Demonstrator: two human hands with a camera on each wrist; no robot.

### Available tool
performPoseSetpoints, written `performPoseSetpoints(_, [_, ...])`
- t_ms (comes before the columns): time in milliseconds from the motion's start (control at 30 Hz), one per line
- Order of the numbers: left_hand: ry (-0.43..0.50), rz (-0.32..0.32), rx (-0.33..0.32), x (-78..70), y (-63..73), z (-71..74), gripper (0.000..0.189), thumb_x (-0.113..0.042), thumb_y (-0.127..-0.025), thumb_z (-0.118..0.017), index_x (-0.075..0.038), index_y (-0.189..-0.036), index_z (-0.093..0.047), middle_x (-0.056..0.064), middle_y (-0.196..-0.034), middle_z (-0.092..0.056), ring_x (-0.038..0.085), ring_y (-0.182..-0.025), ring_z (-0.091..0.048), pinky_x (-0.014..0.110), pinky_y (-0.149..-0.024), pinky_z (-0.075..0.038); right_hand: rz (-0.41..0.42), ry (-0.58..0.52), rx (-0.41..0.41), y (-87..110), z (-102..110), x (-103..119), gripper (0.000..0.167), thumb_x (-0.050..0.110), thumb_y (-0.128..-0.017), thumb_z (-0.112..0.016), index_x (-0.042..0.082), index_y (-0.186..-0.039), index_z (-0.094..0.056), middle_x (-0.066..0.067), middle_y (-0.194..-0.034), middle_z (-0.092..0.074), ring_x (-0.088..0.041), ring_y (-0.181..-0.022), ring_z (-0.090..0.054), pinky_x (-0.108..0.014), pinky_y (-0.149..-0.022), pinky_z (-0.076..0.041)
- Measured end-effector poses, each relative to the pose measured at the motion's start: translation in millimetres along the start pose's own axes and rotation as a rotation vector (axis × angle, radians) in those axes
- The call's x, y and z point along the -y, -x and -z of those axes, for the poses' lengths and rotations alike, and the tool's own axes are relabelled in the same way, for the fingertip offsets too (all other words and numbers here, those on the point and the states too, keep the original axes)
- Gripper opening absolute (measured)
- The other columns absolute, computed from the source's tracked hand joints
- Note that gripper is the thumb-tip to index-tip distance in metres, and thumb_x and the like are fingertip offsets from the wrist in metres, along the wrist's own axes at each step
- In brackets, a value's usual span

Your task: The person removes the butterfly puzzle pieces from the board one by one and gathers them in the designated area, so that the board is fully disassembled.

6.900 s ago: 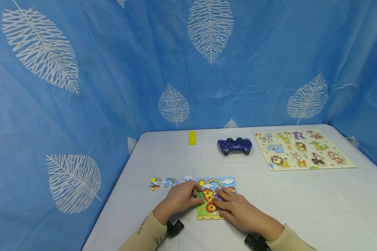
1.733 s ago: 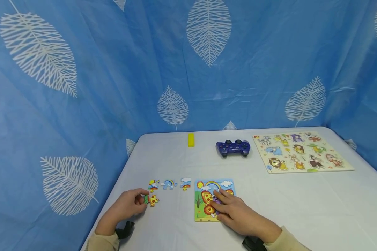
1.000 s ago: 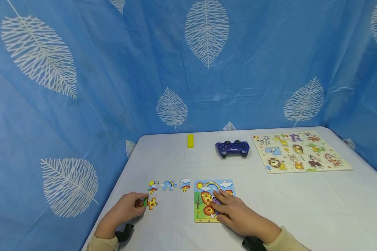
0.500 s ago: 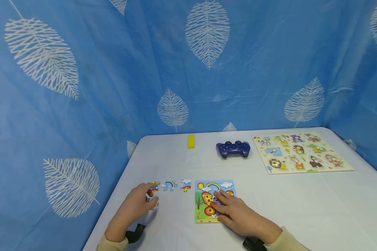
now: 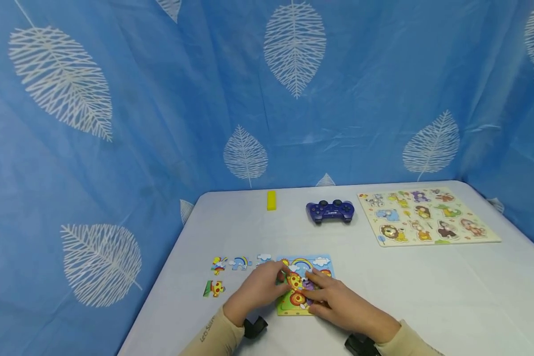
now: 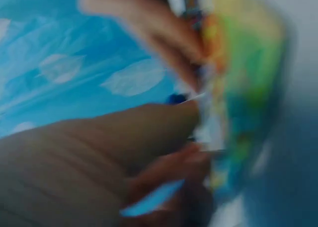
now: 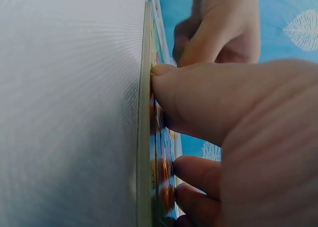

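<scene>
A small wooden jigsaw puzzle [image 5: 317,260] shows a butterfly with a rainbow and sun. My left hand [image 5: 260,287] is over its left part, thumb and forefinger apart at the butterfly's wing; the left wrist view is badly blurred there. My right hand [image 5: 340,304] rests on the puzzle's right side with spread fingers. In the right wrist view, its thumb touches the face close to the board's edge [image 7: 144,137]. Left of the board lie loose pieces: a yellow-and-red one [image 5: 219,265], a rainbow piece [image 5: 240,263], a green-and-yellow piece [image 5: 214,288], and a cloud piece [image 5: 264,258] partly hidden by my left hand.
At the back of the white table [image 5: 427,287] are a yellow block [image 5: 271,200] and a dark blue game controller [image 5: 330,211]. A large animal puzzle board [image 5: 427,217] lies at the back right. Blue leaf-patterned cloth [image 5: 365,99] hangs behind and at the sides.
My left hand set the green-and-yellow piece down below the yellow-and-red one, let go, and moved right to the puzzle board. My right hand has stayed on the board.
</scene>
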State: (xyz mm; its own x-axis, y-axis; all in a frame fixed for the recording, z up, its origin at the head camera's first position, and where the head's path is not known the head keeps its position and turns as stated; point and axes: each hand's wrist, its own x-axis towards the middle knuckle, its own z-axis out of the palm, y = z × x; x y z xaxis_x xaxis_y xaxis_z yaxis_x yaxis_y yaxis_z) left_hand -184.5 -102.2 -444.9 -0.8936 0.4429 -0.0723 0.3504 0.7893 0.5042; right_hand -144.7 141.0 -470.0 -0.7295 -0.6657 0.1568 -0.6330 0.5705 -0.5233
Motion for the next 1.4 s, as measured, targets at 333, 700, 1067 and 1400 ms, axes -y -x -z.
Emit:
performPoseSetpoints(333, [0.016, -0.119, -0.124, 8.0, -13.7, -20.5, 0.015, -0.028, -0.094, -0.077, -0.022, -0.108, -0.076, -0.013, -0.093, -0.065, -0.001, -0.083, -0.057, 0.023, -0.074, -0.050, 0.053, 0.076, -0.106, -2.7, 0, 0, 0.029, 0.025, -0.095, -0.076, 0.015, -0.122, -0.077, -0.023, -0.143, -0.059, -0.046, -0.134, -0.054, -0.061, -0.102, -0.047])
performPoseSetpoints(700, [0.009, -0.064, -0.173, 8.3, -20.1, -28.0, 0.008, -0.033, -0.094, -0.077, -0.028, -0.099, -0.076, -0.018, -0.086, -0.059, -0.003, -0.075, -0.051, 0.020, -0.067, -0.044, -0.259, 0.073, -0.181, -6.3, 7, 2, 0.045, 0.024, -0.092, -0.078, -0.002, -0.128, -0.069, -0.019, -0.142, -0.061, -0.040, -0.139, -0.051, -0.056, -0.111, -0.042])
performPoseSetpoints(1067, [0.018, -0.044, -0.191, 6.6, -20.0, -30.2, 0.009, -0.034, -0.091, -0.080, -0.028, -0.095, -0.075, -0.017, -0.084, -0.059, -0.002, -0.073, -0.052, 0.020, -0.065, -0.043, -0.236, 0.068, -0.097, -2.1, 8, -4, 0.044, 0.026, -0.095, -0.075, -0.004, -0.127, -0.070, -0.023, -0.143, -0.060, -0.046, -0.139, -0.049, -0.059, -0.108, -0.042])
performPoseSetpoints(1400, [0.050, 0.002, -0.187, 7.8, -20.9, -33.6, 0.009, -0.035, -0.091, -0.080, -0.029, -0.093, -0.075, -0.020, -0.079, -0.058, -0.003, -0.067, -0.049, 0.020, -0.062, -0.041, -0.222, 0.067, -0.071, -0.8, 9, 0, 0.048, 0.026, -0.097, -0.073, -0.006, -0.131, -0.066, -0.025, -0.145, -0.057, -0.048, -0.141, -0.046, -0.060, -0.110, -0.040])
